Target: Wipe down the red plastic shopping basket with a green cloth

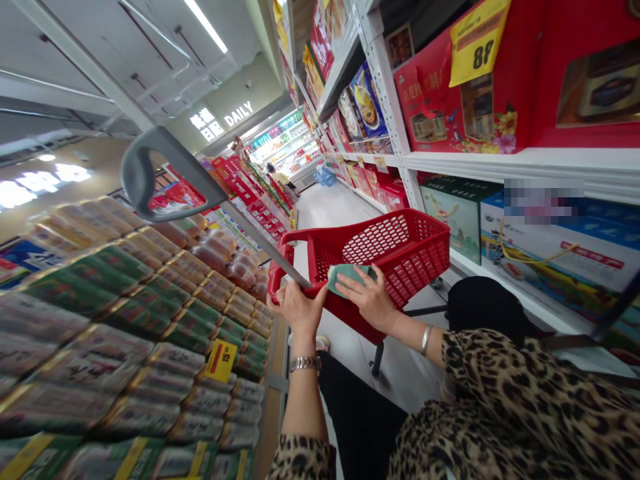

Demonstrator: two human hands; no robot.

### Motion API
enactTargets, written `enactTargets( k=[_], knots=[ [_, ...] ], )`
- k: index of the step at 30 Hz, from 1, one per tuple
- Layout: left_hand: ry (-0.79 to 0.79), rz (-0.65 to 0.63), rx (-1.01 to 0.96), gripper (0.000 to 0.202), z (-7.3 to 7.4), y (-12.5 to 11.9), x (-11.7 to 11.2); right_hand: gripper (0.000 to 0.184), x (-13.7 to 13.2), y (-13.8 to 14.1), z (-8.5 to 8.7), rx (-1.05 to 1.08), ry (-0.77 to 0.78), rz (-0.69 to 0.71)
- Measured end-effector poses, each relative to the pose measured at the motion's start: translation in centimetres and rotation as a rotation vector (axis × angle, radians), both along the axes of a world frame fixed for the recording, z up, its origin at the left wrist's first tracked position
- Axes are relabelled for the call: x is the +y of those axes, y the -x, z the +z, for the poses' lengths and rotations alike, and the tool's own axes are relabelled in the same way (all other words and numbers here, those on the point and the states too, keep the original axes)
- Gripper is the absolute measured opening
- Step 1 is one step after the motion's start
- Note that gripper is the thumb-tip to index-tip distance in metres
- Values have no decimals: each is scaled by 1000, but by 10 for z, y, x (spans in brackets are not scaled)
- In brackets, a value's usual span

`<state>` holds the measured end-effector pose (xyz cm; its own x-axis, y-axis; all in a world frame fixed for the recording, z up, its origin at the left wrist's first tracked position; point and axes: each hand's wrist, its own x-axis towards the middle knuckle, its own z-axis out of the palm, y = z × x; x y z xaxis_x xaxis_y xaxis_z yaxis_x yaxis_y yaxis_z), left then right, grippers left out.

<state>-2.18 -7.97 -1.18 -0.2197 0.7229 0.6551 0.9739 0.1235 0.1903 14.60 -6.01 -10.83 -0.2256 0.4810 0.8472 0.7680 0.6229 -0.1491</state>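
A red plastic shopping basket cart (410,230) with perforated sides stands tilted in my view, low in front of me. My left hand (300,305), a metal watch on its wrist, is closed on the cart's near-left end, beside the foot of a grey pole (265,243). That pole runs up to a grey loop handle (133,177) at the upper left. My right hand (373,300), with a silver bangle, presses a folded green cloth (343,279) to the cart's near rim. Its fingers lie over the cloth, close to my left thumb.
White shelves (500,161) with red gift boxes (460,110) and carton packs (555,243) line the right side. Stacked wrapped packs (125,360) fill the left. A tiled aisle (320,200) runs ahead to lit shelving. The cart's wheels (375,368) rest on the floor.
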Motion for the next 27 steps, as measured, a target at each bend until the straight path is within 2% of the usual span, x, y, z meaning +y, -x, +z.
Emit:
enactTargets(
  k=[4, 7, 14, 19, 23, 25, 27],
  knots=[
    [2, -3, -19, 54, 0, 7, -10, 42, -1, -22, -14, -6, -92, 2],
    [9, -9, -30, 52, 1, 14, -14, 38, -1, -42, -23, -15, -94, -49],
    [32, -15, -46, 54, 4, 21, -15, 41, 5, -98, -43, -13, -25, -229],
    [20, -1, -33, 54, 2, 18, -15, 49, 16, -131, -47, 64, 116, -403],
    [1, 15, -23, 55, 1, 14, -15, 50, 19, -127, -41, 139, 220, -472],
    [-6, 23, -22, 58, 0, 13, -16, 52, 12, -110, -36, 149, 226, -436],
    [-7, 25, -26, 58, -1, 12, -16, 53, 1, -85, -29, 127, 190, -333]
  ],
)
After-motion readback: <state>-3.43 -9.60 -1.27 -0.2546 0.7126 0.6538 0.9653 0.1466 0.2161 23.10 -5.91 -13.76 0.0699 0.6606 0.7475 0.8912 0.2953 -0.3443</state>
